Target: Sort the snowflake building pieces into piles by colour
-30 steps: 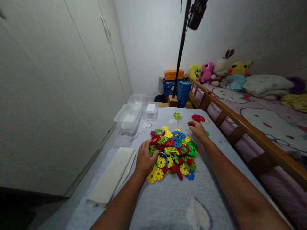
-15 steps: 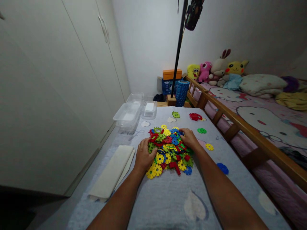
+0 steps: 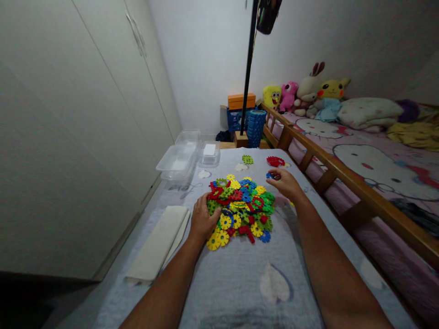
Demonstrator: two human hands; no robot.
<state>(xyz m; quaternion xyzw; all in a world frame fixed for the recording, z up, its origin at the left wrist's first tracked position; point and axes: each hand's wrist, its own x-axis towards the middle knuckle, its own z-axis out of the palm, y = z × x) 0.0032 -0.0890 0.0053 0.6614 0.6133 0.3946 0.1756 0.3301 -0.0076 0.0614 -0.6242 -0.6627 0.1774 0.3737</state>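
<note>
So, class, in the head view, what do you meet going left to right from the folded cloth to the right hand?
Folded cloth → left hand → pile of toy pieces → right hand.

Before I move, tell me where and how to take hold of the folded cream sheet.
Probably best to pinch the folded cream sheet at its far, right-hand corner, coming from the right: it lies flat, its layers part along that long edge, and the left hand is nearest there.
</note>
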